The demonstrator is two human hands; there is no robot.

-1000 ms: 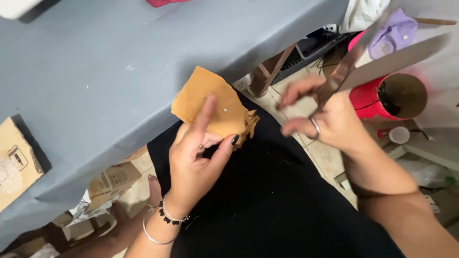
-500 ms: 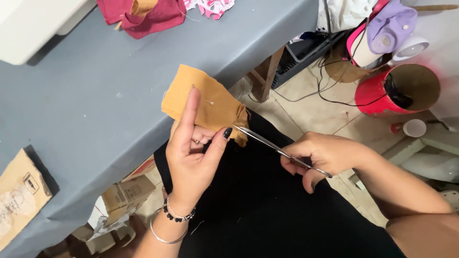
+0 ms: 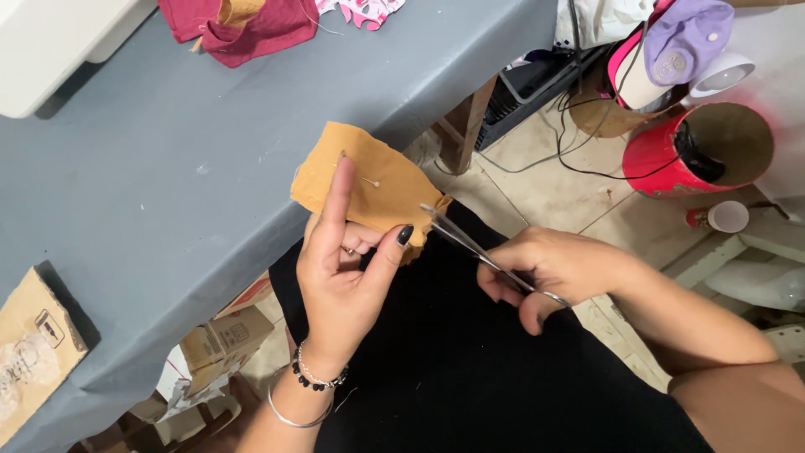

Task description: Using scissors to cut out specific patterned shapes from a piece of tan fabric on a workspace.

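My left hand (image 3: 344,273) holds a small mustard-yellow fabric piece (image 3: 373,180) with a pin stuck in it, thumb and index finger pressed against the cloth. My right hand (image 3: 549,268) grips metal scissors (image 3: 470,243), fingers through the handles. The blade tips sit at the fabric's lower right edge. Both hands hover over my lap, covered in black cloth (image 3: 453,352), just off the edge of a grey table (image 3: 168,184).
Dark red fabric (image 3: 243,25) and a patterned scrap (image 3: 365,10) lie at the table's far side. A brown cardboard piece (image 3: 33,352) lies on its left end. On the floor to the right stand a red round container (image 3: 704,147), cables and caps (image 3: 671,46).
My right hand came down from the upper right and brought the scissors to the fabric's edge. The left hand kept holding the fabric; the view tilted toward the table.
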